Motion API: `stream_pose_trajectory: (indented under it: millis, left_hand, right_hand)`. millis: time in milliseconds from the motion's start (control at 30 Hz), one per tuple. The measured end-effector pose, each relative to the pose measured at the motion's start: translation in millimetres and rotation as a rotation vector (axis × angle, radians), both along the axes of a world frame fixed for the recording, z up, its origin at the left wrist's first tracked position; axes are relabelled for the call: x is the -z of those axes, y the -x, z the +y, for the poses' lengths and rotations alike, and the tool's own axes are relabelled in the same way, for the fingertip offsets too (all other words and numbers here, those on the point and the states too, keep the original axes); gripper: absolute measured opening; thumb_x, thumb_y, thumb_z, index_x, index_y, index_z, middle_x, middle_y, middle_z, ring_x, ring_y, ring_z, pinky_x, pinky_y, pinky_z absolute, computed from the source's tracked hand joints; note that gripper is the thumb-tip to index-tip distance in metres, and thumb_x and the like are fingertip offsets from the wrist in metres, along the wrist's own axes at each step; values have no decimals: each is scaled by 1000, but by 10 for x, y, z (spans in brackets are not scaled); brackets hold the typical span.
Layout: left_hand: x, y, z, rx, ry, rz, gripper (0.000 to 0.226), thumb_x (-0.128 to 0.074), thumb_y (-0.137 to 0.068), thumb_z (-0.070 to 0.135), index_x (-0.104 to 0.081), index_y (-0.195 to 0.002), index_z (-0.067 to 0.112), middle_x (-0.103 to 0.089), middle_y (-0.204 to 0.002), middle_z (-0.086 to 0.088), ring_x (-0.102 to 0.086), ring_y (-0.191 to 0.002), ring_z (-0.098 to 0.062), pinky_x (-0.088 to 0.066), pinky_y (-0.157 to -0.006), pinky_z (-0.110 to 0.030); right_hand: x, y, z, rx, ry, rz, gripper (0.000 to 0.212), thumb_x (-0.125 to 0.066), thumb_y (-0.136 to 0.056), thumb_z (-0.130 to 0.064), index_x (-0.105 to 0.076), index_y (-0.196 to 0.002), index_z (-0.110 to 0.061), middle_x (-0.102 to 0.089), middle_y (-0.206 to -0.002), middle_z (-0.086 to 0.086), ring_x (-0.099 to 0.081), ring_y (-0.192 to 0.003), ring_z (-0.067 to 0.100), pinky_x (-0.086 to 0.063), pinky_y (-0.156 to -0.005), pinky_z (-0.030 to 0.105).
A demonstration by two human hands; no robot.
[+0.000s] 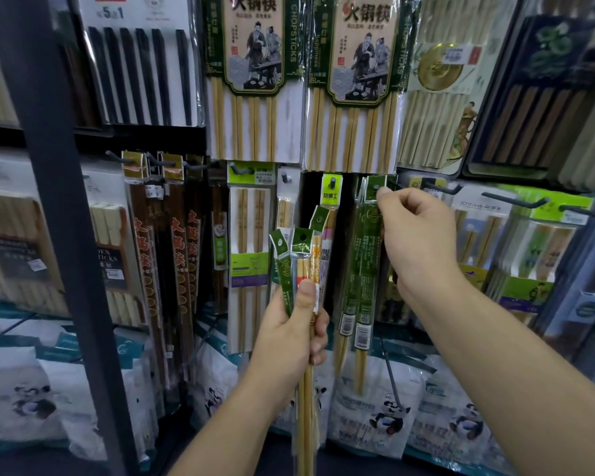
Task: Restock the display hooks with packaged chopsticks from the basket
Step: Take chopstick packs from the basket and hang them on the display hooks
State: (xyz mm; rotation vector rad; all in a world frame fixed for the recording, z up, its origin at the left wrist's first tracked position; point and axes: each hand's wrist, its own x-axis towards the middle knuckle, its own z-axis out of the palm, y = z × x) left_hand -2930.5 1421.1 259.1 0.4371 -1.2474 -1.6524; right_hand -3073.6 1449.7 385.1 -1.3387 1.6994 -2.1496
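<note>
Head: right hand (416,235) pinches hanging green pack (366,269); left hand (298,331) grips packs (303,259).

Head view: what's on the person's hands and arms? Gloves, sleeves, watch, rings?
Nothing worn shows. The left hand and right hand are bare: no gloves or rings visible. The left forearm and right forearm are bare to the frame edge: no sleeve, watch or band.

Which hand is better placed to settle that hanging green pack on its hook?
Right, probably. The right hand pinches the top of the green pack up at hook height. The left hand sits lower and grips a bundle of packs, so it has no free fingers.
</note>
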Motion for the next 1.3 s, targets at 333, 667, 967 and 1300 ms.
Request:
stream_pose_trajectory:
  millis: [333, 667, 967, 1300]
  left_hand:
    - [-13, 4, 20, 20, -19, 13, 41, -76, -64, 82, -62, -76, 45, -57, -68, 3, -42, -48, -10, -37, -42, -23]
    - [-17, -8, 45, -5, 63, -43, 43, -63, -90, 59, -52, -95, 18, -62, -73, -4, -47, -48, -12, -39, -44, -25]
    - [-66, -4, 101, -28, 109, -65, 55, -50, -98, 55, -70, -89, 5, -68, -64, -10, -56, -45, -16, -46, -42, -24]
    - [-57, -8, 8, -145, -62, 11, 48, -54, -91, 52, -68, -106, 9, -72, -74, -5, -66, -61, -13, -58, -56, -25]
  right_hand:
    - [23, 17, -18, 21, 1, 18, 47, -61, -100, -25, -44, -57, -17, -33, -43, -12, -30, -44, 7, -45, -71, 11]
    - [223, -113, 153, 23, -68, 86, 27, -67, -96, -36, -61, -74, -21, -51, -54, -14, -44, -49, 0, -39, -49, 15]
    - [249, -249, 189, -137, -183, 113, 18, -67, -96, -30, -72, -79, -26, -66, -67, -6, -59, -59, 3, -49, -56, 17]
    - [28, -62, 128, -78, -54, -31, 30, -59, -102, -28, -66, -84, -6, -53, -64, 2, -48, -54, 9, -40, -45, 15]
